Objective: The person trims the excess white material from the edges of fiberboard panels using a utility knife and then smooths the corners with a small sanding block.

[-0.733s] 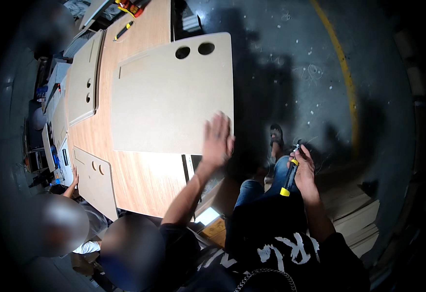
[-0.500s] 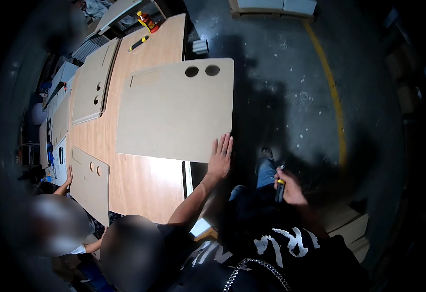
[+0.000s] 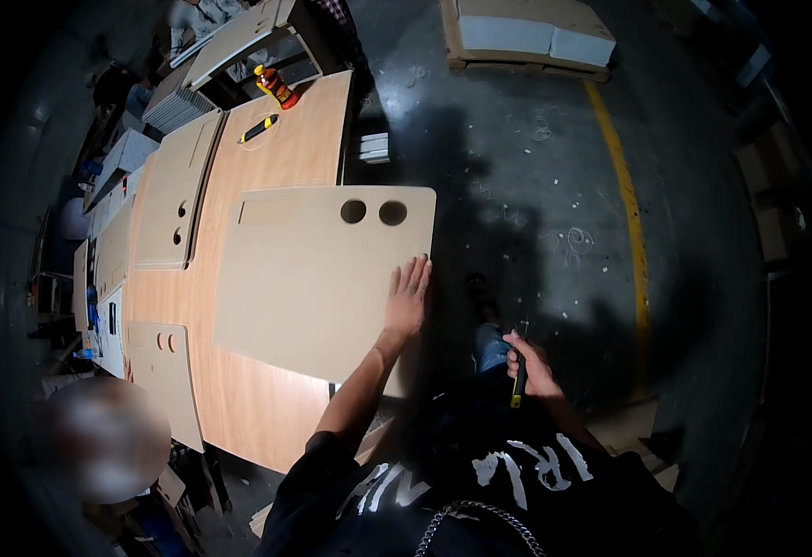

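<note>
A large beige board (image 3: 304, 269) with two round holes and a shallow rectangular outline lies on the wood-grain table (image 3: 285, 418), its right side reaching past the table edge. My left hand (image 3: 408, 297) rests flat on the board near its right edge, fingers stretched out and holding nothing. Off to the right, over the floor, my right hand (image 3: 538, 373) is closed round a black and yellow utility knife (image 3: 519, 382). Whether its blade is out is too small to tell.
At the table's far end are a red bottle with a yellow cap (image 3: 276, 87) and another black and yellow knife (image 3: 258, 129). Stacked boards (image 3: 172, 190) lie at left. A co-worker is beside a smaller holed board (image 3: 166, 381). A loaded pallet (image 3: 531, 37) stands beyond.
The view has shifted, so table and board appear lower. My left hand is now farther up the board from its near edge. My right hand is slightly lower, its knife tilted differently.
</note>
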Demonstrator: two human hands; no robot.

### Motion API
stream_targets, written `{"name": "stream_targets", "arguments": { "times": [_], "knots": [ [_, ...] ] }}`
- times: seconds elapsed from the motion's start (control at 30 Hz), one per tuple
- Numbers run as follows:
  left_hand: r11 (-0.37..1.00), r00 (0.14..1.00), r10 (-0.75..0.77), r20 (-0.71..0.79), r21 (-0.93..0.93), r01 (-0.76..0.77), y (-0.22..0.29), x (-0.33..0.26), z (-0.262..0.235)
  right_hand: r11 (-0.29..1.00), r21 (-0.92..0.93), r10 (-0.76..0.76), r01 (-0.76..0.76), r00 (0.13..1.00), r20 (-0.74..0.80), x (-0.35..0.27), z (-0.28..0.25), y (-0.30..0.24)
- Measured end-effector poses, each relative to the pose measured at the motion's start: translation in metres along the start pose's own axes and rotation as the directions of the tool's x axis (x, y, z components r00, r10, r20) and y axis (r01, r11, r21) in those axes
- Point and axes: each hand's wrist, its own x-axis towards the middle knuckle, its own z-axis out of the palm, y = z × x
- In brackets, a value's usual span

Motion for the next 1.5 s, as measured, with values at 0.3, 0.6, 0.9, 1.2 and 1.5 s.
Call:
{"name": "stream_targets", "arguments": {
  "times": [0.3, 0.6, 0.9, 1.2, 1.5],
  "knots": [
    [0.98, 0.985, -0.17, -0.034, -0.109, 0.165, -0.037, 0.123, -0.02, 0.985, 0.042, 0.162, -0.169, 0.977, 0.138, 0.089, 0.013, -0.131],
    [0.798, 0.814, -0.578, 0.049, -0.174, 0.577, 0.037, -0.001, 0.002, 0.935, -0.296, 0.269, -0.194, 0.933, 0.239, 0.201, 0.087, -0.193],
    [-0.391, -0.453, -0.883, 0.125, -0.729, 0.562, 0.168, -0.179, 0.053, 0.678, -0.733, 0.064, 0.052, 0.989, 0.13, 0.257, 0.181, -0.184],
    [-0.104, -0.432, -0.713, 0.553, -0.692, -0.714, 0.175, -0.077, 0.045, 0.525, -0.838, 0.201, 0.148, 0.935, 0.291, 0.298, 0.189, -0.198],
    [0.277, -0.54, -0.633, 0.556, -0.489, -0.827, 0.167, -0.092, 0.039, 0.42, -0.898, 0.298, 0.129, 0.916, 0.27, 0.263, 0.19, -0.185]
  ]
}}
